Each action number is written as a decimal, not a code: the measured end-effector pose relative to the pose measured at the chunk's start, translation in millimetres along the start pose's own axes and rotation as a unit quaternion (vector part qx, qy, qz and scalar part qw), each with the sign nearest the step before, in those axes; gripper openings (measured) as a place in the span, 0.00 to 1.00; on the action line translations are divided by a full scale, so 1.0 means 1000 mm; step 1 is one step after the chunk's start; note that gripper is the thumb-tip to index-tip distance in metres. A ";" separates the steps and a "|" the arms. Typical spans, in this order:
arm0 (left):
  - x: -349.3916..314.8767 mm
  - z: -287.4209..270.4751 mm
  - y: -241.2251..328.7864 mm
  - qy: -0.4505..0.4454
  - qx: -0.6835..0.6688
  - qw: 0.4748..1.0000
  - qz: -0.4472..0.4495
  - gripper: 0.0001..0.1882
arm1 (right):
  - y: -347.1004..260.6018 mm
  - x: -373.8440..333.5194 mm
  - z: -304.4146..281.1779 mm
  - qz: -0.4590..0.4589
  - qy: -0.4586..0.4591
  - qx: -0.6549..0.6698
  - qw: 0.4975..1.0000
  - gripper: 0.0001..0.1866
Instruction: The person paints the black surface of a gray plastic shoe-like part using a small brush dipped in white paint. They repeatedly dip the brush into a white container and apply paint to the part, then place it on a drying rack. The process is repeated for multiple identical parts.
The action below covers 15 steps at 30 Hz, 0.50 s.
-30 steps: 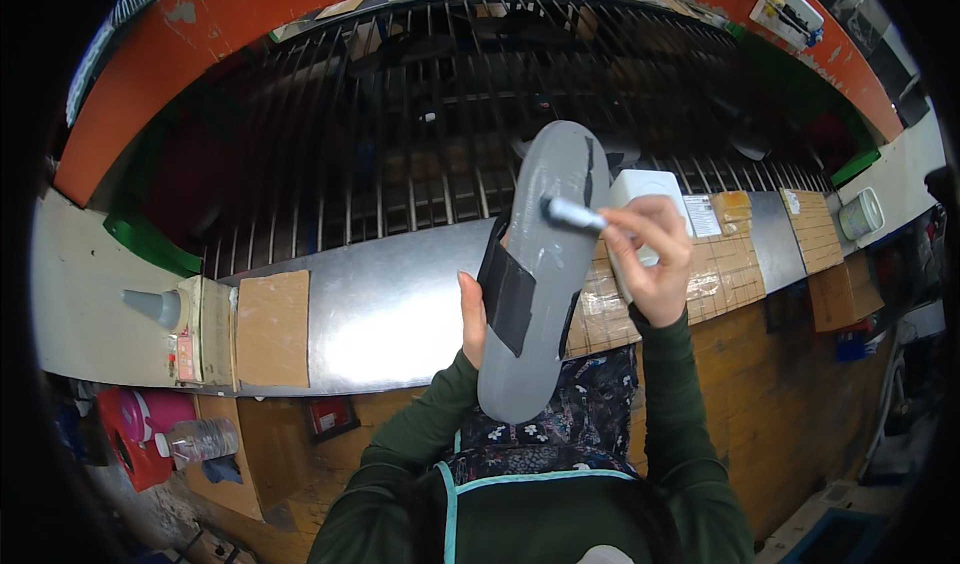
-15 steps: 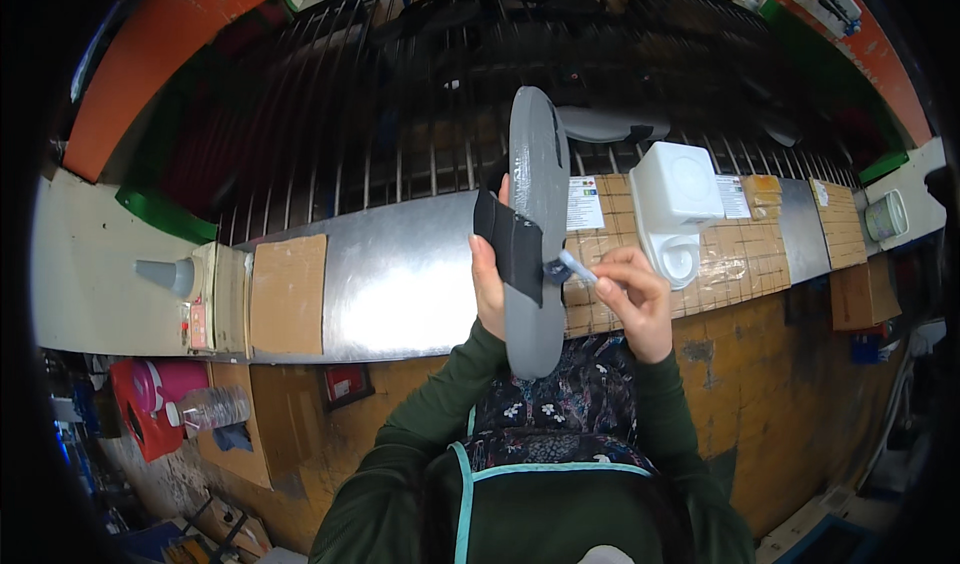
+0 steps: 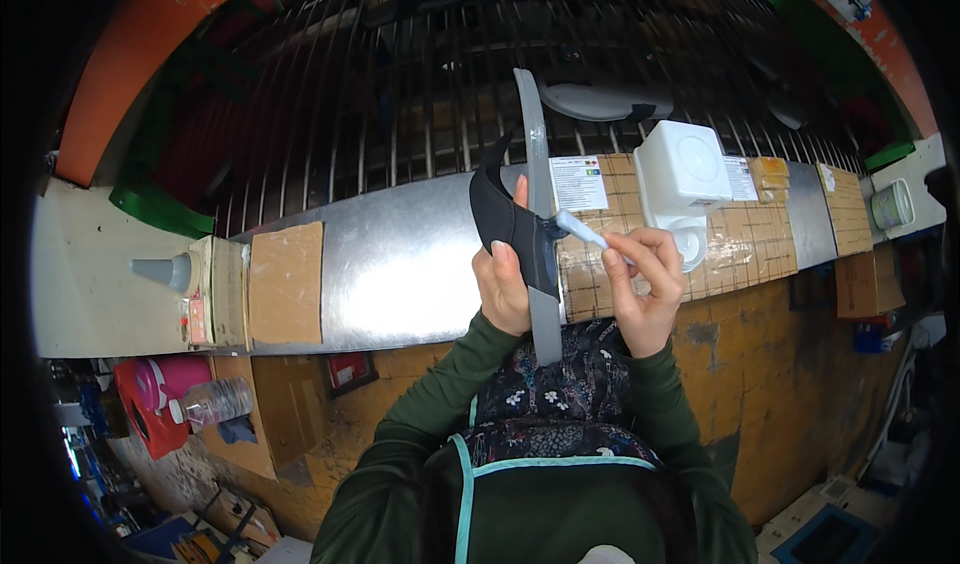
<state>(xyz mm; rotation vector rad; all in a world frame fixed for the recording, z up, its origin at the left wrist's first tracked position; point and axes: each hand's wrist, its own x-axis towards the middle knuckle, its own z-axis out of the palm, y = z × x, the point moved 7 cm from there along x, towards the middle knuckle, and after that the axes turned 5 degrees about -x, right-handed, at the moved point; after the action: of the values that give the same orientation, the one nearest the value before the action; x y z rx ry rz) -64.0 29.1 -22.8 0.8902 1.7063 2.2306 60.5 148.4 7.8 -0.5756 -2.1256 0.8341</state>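
My left hand (image 3: 503,289) is closed around a slide sandal, with a grey sole (image 3: 536,134) and a broad black strap (image 3: 508,219). The sandal stands upright, its thin edge toward me, and part of the hand is hidden behind the strap. A small brush (image 3: 582,229) with a pale blue handle is pinched in the fingers of my right hand (image 3: 645,289). Its dark tip touches the sandal where strap meets sole. Right of the sandal, a white plastic bottle (image 3: 683,169) with a small round cup at its base stands on the cardboard-covered bench.
A metal bench top (image 3: 400,264) runs across in front of me, with cardboard (image 3: 286,284) on its left. Beyond it lies a bed of metal rods (image 3: 400,134) carrying another grey sandal (image 3: 600,102). A yellowish block (image 3: 770,179) and a white tub (image 3: 892,206) are at right.
The sandal has turned from showing its broad grey face to nearly edge-on, with its strap now standing out to the left. The brush has followed the joint slightly upward.
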 end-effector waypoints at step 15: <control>0.000 0.001 0.000 -0.022 0.020 1.000 0.008 0.37 | -0.014 0.015 -0.015 -0.128 0.022 -0.057 0.990 0.13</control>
<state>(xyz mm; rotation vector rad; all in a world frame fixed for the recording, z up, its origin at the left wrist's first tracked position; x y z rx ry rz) -63.9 29.8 -22.3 0.9570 1.7352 2.1776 61.9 153.7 32.4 -0.3652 -2.1588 0.5562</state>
